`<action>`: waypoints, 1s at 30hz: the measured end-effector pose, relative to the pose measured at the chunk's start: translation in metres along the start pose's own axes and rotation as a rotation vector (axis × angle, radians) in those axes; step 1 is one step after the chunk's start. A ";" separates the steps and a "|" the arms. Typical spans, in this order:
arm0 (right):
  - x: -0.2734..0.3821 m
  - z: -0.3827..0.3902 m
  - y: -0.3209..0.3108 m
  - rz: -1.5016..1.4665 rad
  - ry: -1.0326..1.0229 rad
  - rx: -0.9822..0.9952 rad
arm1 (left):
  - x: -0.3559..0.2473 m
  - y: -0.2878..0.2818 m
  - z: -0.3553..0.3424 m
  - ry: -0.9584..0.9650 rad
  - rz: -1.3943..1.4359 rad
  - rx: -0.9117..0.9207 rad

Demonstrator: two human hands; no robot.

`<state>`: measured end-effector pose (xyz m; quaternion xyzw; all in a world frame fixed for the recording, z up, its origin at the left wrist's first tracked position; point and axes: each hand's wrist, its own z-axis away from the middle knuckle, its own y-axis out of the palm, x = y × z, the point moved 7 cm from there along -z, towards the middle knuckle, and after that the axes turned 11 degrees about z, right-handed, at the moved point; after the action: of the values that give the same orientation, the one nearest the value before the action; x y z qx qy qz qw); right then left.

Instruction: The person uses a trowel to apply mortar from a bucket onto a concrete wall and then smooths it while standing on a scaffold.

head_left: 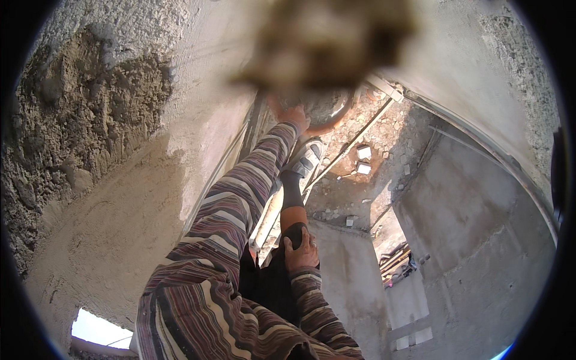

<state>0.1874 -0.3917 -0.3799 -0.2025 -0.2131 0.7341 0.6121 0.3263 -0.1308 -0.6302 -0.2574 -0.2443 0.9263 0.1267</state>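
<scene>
My left arm, in a striped sleeve, stretches forward and down, and my left hand (294, 117) is at the near-left side of a round container (331, 125) with a reddish-brown rim. Grey material shows inside that container. The fingers of this hand are partly hidden, so what they hold cannot be made out. My right hand (302, 253) is clasped over my bent knee (294, 233), with the thumb on one side and the fingers on the other. A ring shows on one finger. Below the knee, my shoe (310, 157) stands beside the container.
On the left, rough wet mortar (90, 114) meets a smoother plastered wall (114, 210). A long pole (354, 144) runs past the container. Far below, white blocks (363, 153) lie on rubble-strewn ground. A blurred brown shape (327, 42) covers the top middle, close to the camera.
</scene>
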 end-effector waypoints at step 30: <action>0.027 0.008 -0.012 0.165 -0.100 0.155 | 0.013 -0.547 0.463 0.061 0.496 -0.415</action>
<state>0.1885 -0.3639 -0.3676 -0.1343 -0.1686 0.8055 0.5521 0.1259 0.1588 -0.0058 -0.3572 -0.3537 0.8513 -0.1507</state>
